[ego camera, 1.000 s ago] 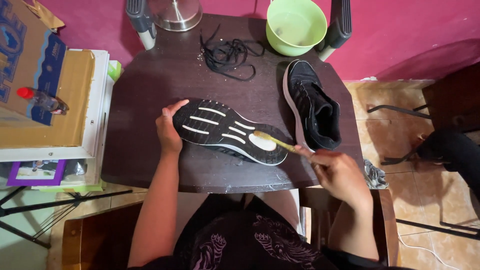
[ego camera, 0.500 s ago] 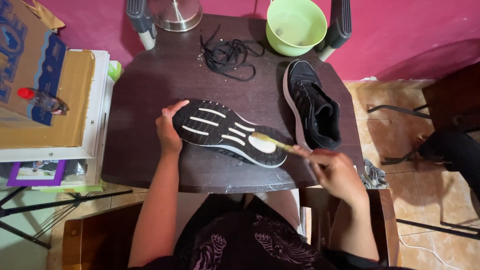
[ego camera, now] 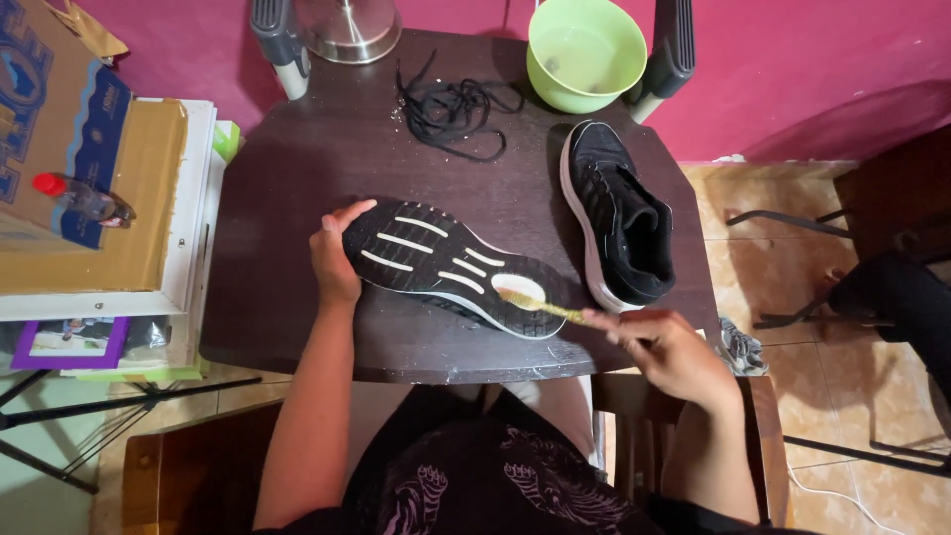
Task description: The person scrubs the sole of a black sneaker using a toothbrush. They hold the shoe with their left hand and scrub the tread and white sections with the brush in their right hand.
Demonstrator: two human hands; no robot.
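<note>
A black sneaker (ego camera: 436,263) lies sole-up on the dark round table (ego camera: 327,149), its black sole marked with white stripes and a white heel patch. My left hand (ego camera: 335,260) grips the toe end and steadies it. My right hand (ego camera: 666,349) holds a small yellow brush (ego camera: 535,303) by its handle, with the bristle head resting on the white heel patch. The second black sneaker (ego camera: 619,213) lies on its side to the right, its opening facing right.
A tangle of black laces (ego camera: 458,107) and a light green bowl (ego camera: 584,50) sit at the table's far side, beside a metal lamp base (ego camera: 347,28). Stacked cardboard boxes (ego camera: 94,198) with a small red-capped bottle (ego camera: 81,198) stand left. A dark chair (ego camera: 892,287) stands right.
The brush head has slid a little toward me along the heel patch, and my right hand has drawn back slightly. My left hand and the shoe stay in place.
</note>
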